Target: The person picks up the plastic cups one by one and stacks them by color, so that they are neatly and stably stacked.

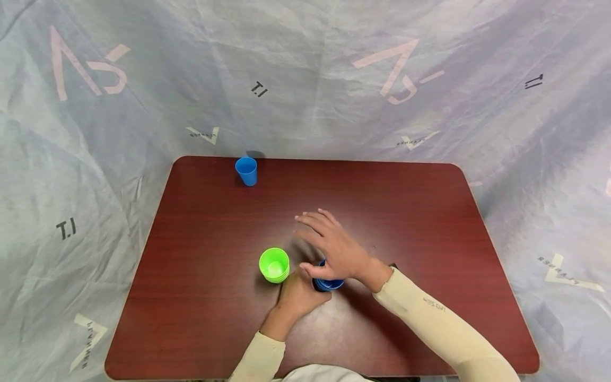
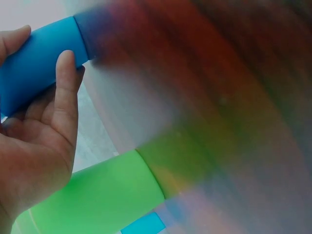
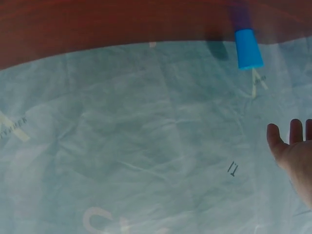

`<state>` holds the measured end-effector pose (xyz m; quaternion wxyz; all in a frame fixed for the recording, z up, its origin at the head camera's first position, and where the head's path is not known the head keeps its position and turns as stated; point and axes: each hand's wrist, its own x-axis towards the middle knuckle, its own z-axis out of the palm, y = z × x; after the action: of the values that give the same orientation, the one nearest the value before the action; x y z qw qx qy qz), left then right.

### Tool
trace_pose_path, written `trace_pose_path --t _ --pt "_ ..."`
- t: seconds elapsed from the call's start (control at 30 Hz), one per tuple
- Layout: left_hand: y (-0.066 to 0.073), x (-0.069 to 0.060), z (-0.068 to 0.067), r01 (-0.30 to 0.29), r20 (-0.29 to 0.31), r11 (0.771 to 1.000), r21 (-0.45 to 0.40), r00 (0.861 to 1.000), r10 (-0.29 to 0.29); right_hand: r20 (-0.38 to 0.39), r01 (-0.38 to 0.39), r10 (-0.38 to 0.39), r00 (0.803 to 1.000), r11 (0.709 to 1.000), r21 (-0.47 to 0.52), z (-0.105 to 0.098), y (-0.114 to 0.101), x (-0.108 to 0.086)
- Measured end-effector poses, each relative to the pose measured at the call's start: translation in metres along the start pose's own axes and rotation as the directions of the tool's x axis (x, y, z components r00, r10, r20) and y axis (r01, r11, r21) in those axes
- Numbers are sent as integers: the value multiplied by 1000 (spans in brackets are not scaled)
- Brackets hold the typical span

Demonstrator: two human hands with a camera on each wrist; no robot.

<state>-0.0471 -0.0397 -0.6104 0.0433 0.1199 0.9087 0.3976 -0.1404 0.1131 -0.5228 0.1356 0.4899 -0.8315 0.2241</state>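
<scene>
In the head view my left hand (image 1: 300,292) grips a stack of blue cups (image 1: 329,285) near the front middle of the table. The left wrist view shows its fingers and thumb round the blue cup wall (image 2: 44,53). Above the stack, my right hand (image 1: 340,249) is held with spread fingers and partly hides the cup rims; whether its thumb touches them I cannot tell. Only part of the right hand (image 3: 297,156) shows in the right wrist view. Just left of the left hand stands a stack of bright green cups (image 1: 274,265), mouths up.
A single blue cup (image 1: 247,172) stands upright near the back left edge of the dark red table (image 1: 200,318). Grey printed cloth (image 1: 315,79) hangs behind and beside the table. A small dark object (image 1: 393,265) peeks out by the right forearm.
</scene>
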Motion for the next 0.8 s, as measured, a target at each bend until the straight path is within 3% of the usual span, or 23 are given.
trace_pose_path --t 0.23,0.5,0.8 --pt "1 1 -1 -36 5 998 42 999 36 50 -42 43 998 999 -16 -2 15 22" --pt "2 4 -4 -18 42 1000 2 999 18 138 -70 77 987 996 -50 6 28 48" --pt "3 0 -3 11 43 1000 -4 999 -11 142 -92 96 985 995 -35 20 42 67"
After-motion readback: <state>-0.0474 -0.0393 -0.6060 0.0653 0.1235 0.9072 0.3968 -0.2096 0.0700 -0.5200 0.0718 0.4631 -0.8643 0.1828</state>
